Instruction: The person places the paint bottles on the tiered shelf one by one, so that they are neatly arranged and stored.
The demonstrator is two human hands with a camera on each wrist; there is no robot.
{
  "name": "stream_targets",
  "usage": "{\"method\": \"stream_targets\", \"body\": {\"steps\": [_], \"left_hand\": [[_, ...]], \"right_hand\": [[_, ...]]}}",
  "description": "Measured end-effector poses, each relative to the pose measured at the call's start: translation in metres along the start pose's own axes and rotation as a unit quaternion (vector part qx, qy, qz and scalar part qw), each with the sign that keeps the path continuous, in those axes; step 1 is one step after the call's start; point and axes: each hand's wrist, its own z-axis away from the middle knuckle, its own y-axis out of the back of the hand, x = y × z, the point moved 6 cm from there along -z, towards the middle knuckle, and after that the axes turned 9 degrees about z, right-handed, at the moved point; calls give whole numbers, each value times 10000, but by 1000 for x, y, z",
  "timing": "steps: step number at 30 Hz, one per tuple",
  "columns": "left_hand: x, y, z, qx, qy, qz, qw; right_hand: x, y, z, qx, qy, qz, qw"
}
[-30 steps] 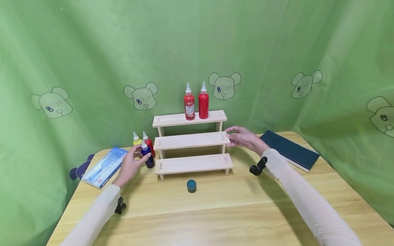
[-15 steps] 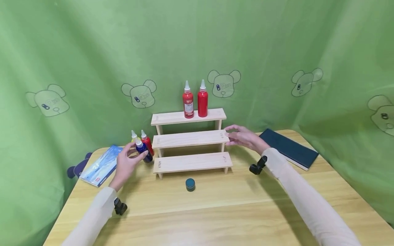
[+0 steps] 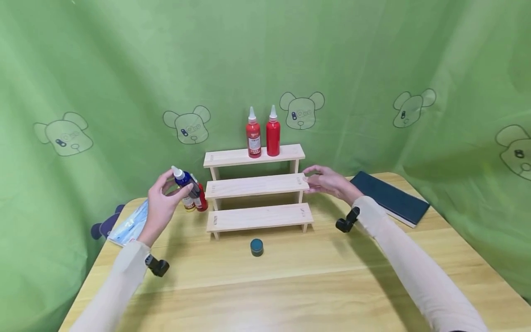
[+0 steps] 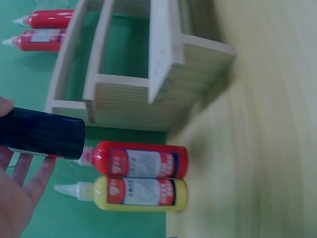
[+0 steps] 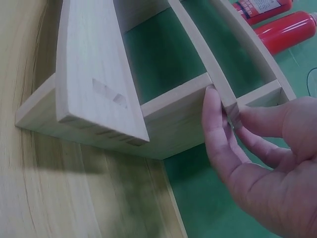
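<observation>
Dark blue plastic bottle with a white pointed cap [image 3: 187, 181], and the left hand [image 3: 159, 203] has it, thumb and fingers round the body, holding it tilted and off the table! The right hand [image 3: 329, 184] is narrow, pinching the near end of the middle shelf of a pale wooden three-tier rack [image 3: 257, 185].

Below both hands spreads a light wood-grain table [image 3: 290, 286]; beyond them and to either side hangs a green cloth curtain [image 3: 352, 55] (five bear heads printed on it, the one farthest right cut off).

Now the count! Two red plastic bottles [image 3: 254, 139] stand on the top shelf, between the hands and farther off. One more red bottle [image 4: 141, 159] and one yellow plastic bottle [image 4: 143, 193] stand side by side just beyond the left hand. One small dark teal round jar [image 3: 256, 247] sits between the hands, nearer the person; one flat blue-and-white package [image 3: 132, 224] lies left of the left hand, one dark-covered notebook [image 3: 387, 197] right of the right.

Labels: white panels between red blocks on the red and yellow pair, print too blurred to read; only a sliver of label shows on the blue bottle.
</observation>
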Motion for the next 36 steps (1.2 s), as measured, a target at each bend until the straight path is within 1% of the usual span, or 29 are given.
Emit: {"method": "stream_targets", "body": {"steps": [4,7,11,14,17,19,22,24,25,28,32,36], "left_hand": [[10,-5,-7,-106,36,-2,9999],[21,-10,-14,-193,-80,-15,9998],[37,-21,-25,-386,-185,-57,9991],[47,-29,-33,-553,-150,-206,9981],[53,-36,-41,-596,-24,-316,9977],[56,-42,-47,-584,152,-116,9981],[58,-52,-54,-557,459,365,9967],[60,-60,-58,-560,585,686,9944],[60,-63,-60,-562,607,736,9939],[62,-69,-65,-570,596,787,9935],[62,-75,-71,-574,576,682,9944],[62,-80,-77,-609,551,520,9953]], "right_hand": [[-6,1,-1,61,49,206,9998],[-9,2,-2,78,30,288,9996],[-10,4,-2,70,-47,253,9996],[-9,6,-2,71,-79,274,9996],[-8,7,0,50,-95,258,9996],[-8,8,1,28,-101,243,9997],[-7,8,1,-11,-103,231,9997],[-7,8,1,-27,-94,239,9997],[-6,8,1,-35,-71,239,9997],[-4,7,0,-47,-54,177,9998],[-3,2,0,-89,-101,126,9998],[-8,1,2,-70,-108,171,9998]]}}
